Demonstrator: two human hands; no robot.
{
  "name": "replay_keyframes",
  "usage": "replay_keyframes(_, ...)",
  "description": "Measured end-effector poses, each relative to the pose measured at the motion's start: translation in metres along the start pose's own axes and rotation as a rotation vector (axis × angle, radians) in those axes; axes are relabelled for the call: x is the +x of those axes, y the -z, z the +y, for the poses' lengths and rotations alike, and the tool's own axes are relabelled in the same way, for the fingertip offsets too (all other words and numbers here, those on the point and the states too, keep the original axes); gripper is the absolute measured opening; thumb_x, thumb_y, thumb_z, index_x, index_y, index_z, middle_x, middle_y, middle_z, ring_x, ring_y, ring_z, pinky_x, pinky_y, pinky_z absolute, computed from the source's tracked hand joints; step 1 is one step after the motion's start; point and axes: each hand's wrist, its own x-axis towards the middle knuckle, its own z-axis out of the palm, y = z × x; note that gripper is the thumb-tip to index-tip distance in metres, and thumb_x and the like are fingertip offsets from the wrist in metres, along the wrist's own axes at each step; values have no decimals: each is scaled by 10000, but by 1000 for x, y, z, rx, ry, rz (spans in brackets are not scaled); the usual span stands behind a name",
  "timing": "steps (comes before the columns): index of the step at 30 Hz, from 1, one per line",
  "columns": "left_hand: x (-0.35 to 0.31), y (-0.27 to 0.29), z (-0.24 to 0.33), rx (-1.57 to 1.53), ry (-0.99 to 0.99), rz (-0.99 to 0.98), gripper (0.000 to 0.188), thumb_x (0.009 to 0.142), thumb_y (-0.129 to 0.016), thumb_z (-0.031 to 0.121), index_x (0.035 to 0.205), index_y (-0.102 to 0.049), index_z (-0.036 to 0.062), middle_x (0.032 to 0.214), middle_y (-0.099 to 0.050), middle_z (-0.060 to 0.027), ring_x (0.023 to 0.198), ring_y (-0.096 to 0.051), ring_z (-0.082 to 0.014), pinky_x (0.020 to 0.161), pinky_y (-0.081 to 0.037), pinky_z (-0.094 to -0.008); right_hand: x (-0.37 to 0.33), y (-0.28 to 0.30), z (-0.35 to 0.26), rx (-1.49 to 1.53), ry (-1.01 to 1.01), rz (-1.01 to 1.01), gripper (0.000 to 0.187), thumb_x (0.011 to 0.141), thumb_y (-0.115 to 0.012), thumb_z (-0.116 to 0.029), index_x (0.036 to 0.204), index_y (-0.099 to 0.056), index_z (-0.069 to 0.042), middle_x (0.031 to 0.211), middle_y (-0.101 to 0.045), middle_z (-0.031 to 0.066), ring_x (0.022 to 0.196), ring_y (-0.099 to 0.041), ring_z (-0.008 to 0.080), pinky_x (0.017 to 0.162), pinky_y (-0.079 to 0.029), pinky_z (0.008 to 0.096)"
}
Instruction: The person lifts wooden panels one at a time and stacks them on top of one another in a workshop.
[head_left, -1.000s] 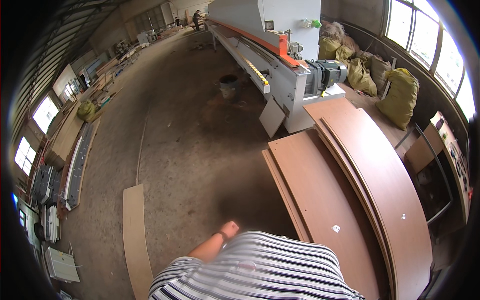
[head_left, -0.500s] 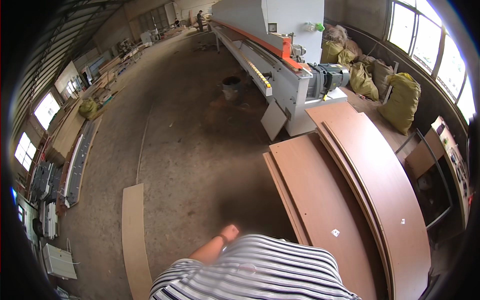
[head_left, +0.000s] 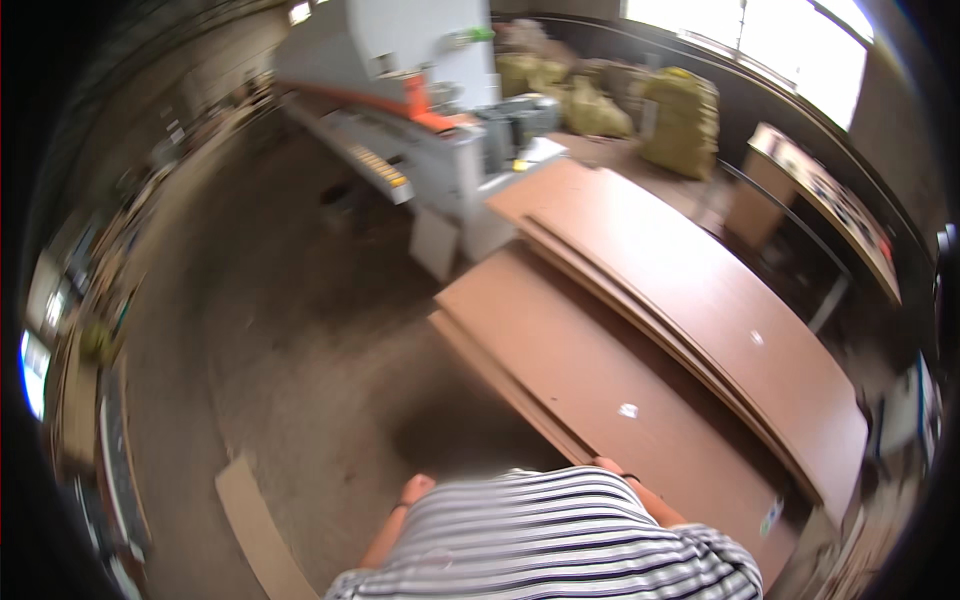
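My left hand point(head_left: 417, 488) hangs over the floor beside my striped shirt, its fingers loosely curled, with nothing seen in it. At the near left edge of a stack of brown wood panels point(head_left: 560, 345) is my right hand point(head_left: 605, 464). Whether it touches the panel is not clear, as my shirt hides part of the hand. The panels lie flat, with a small white sticker point(head_left: 628, 410) on the top one. Beside them on the right sits a higher stack of similar panels point(head_left: 690, 270).
A long grey machine with an orange rail point(head_left: 415, 95) stands beyond the panels. A pale board point(head_left: 434, 243) leans against it. Full yellow-green sacks point(head_left: 680, 120) line the wall at the right, near a cluttered bench point(head_left: 820, 195). A long narrow board point(head_left: 258, 530) lies on the floor at left.
The view has swung to the right, so the machine and panels appear further left. My right hand has come into view at the panel edge. My left hand still hangs beside me.
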Motion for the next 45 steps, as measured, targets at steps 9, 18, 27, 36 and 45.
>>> replay_keyframes(9, 18, -13, -18, 109, 50, -53, 260, 718, -620, 296, 801, -605, 51, 795, -620, -119, 749, -583, -198, 690, -460, -328, -5, -12, -2, -52, -85, -25, 242, 742, -520, -276, 836, -609, -71, 832, -603, 176, 793, -571, 334, 709, -447, 404)
replay_keyframes(18, 32, -14, -3, 130, 43, -74, 259, 719, -616, 296, 803, -601, 52, 797, -615, -126, 749, -580, -215, 690, -458, -335, -25, -9, -7, -44, -113, -19, 238, 803, -447, -285, 888, -599, -123, 907, -594, 170, 874, -562, 327, 744, -437, 402)
replay_keyframes(27, 43, -15, -11, 149, -56, -77, 258, 720, -611, 296, 805, -598, 53, 798, -611, -132, 748, -578, -232, 690, -456, -342, -20, -13, -2, -57, -107, 8, 255, 796, -477, -279, 936, -614, -117, 925, -593, 183, 899, -560, 321, 757, -436, 395)
replay_keyframes(36, -3, 14, 69, 91, 137, -12, 232, 750, -527, 262, 810, -604, 51, 784, -624, -128, 760, -603, -226, 692, -465, -337, -7, -12, -3, -9, -162, -28, 300, 809, -468, -303, 987, -601, -102, 1020, -569, 171, 988, -525, 307, 832, -405, 377)
replay_keyframes(45, -30, 23, 80, 77, 129, -3, 219, 752, -535, 253, 802, -605, 51, 758, -625, -112, 725, -603, -219, 664, -469, -339, 2, -19, -4, -16, -156, -54, 292, 806, -472, -295, 978, -604, -100, 1013, -572, 172, 981, -529, 308, 826, -409, 378)
